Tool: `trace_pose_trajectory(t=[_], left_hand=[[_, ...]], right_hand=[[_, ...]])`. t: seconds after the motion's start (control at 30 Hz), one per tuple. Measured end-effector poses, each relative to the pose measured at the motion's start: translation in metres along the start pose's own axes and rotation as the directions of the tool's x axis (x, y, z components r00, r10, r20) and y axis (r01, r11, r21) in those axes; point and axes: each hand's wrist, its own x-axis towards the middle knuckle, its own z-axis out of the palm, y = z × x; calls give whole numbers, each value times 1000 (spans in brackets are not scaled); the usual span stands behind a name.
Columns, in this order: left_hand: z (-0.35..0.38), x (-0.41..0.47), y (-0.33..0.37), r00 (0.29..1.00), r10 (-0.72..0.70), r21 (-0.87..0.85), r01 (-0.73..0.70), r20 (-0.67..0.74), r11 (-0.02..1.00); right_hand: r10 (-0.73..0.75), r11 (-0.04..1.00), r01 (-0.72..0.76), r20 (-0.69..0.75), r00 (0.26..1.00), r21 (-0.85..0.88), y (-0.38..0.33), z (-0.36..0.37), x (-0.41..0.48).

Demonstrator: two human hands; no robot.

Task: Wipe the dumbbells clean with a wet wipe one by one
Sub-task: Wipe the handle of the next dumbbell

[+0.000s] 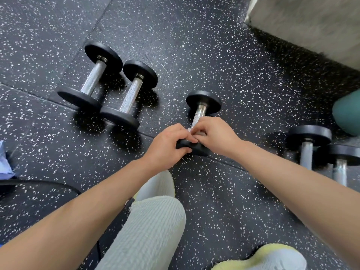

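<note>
Nearest the lens: knee in pale ribbed legging (152, 230) at bottom centre, and pale yellow-edged shoe (272, 258) at bottom right, both over black speckled rubber floor (214, 55). Second shoe (155, 184) seen just beyond the knee.

Head view, centre: both forearms extended forward, meeting over one small dumbbell (200, 112) lying on the floor. Left hand (165, 145) curled over the near black end of that dumbbell, fingers bent and closed around it. Right hand (216, 135) closed on the lower part of the steel handle, fingertips touching those of the left hand. Small white scrap, taken as the wet wipe (190, 130), noted between the fingertips against the handle; mostly hidden, so could not be told which hand pinched it. Far end of the dumbbell left uncovered.

Left of centre: two larger dumbbells (109, 84) lying side by side, touching, well apart from the hands. Right edge: two more dumbbells (311, 141), partly cut off. Teal ball (348, 114) beside them. Grey block (311, 22) at top right. Blue-white packet (4, 162) at left edge, blurred.
</note>
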Motion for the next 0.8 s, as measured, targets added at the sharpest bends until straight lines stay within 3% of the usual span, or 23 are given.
trace_pose_trajectory(t=[0.27,0.5,0.7,0.8], left_hand=[[4,0,2,1000,27,22,-28,9,999],[2,0,3,999,29,29,-30,13,999],[6,-1,4,999,42,45,-43,15,998],[7,-1,3,999,46,43,-47,16,998]], right_hand=[[194,958,-249,-322,927,-140,8,-2,33],[-6,971,-64,-290,957,-232,3,12,4],[104,936,-224,-393,914,-272,12,15,36],[94,930,-220,-385,918,-296,7,17,30]])
